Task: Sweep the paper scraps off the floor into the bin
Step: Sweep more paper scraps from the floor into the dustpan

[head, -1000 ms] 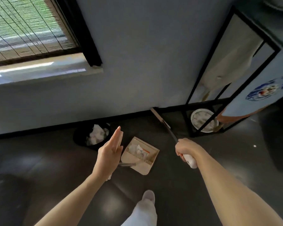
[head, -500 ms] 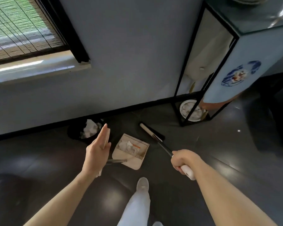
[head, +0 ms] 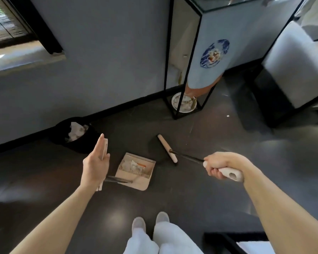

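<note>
A beige dustpan (head: 141, 177) stands on the dark floor with white paper scraps (head: 132, 165) in it. My left hand (head: 95, 165) lies with straight fingers along the dustpan's white upright handle (head: 105, 146). To the right, my right hand (head: 221, 166) grips the white end of the broom handle (head: 233, 174). The broom's cream head (head: 167, 150) rests on the floor just right of the dustpan. A black bin (head: 62, 133) holding crumpled white paper (head: 76, 132) stands by the wall, behind and left of my left hand.
A black-framed glass stand (head: 184, 57) with a blue-and-white vase (head: 212, 57) and a plate (head: 184, 104) at its foot stands at the back right. A white seat (head: 297, 70) is at far right. My feet (head: 149, 223) are near the bottom edge.
My right hand has drawn the broom back and to the right, so its head left the stand's foot and now lies beside the dustpan. My left hand stays at the dustpan handle.
</note>
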A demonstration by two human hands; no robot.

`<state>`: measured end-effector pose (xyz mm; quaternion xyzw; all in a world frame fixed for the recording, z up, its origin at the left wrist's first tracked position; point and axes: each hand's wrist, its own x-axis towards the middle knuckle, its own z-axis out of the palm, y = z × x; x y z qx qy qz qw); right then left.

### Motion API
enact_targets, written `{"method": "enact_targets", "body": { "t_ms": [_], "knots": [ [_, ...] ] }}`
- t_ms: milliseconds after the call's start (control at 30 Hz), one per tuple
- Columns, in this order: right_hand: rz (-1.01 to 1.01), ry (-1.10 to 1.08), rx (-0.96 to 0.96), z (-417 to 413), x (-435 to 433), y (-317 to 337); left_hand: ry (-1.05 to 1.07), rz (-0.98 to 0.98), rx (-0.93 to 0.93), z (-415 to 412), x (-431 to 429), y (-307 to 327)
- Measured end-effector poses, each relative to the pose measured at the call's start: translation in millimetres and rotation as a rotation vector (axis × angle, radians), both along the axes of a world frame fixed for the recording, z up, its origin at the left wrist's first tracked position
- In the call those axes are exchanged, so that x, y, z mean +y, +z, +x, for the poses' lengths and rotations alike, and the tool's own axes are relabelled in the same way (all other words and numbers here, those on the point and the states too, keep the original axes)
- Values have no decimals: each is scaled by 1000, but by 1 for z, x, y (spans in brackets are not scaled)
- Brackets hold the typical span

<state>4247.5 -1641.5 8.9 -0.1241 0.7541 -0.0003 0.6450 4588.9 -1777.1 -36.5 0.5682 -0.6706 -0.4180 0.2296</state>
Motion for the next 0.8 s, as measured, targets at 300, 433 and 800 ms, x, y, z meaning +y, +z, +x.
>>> {"method": "enact_targets", "body": {
  "t_ms": [300, 433, 800],
  "knots": [
    [-142, 111, 323, 13, 29, -54, -100, -16, -15, 12, 40, 0],
    [-153, 118, 293, 23, 26, -83, -94, -26, -17, 30, 47, -7],
    [-31, 232, 176, 128, 76, -101, -76, -20, 20, 110, 82, -9]
  ]
}}
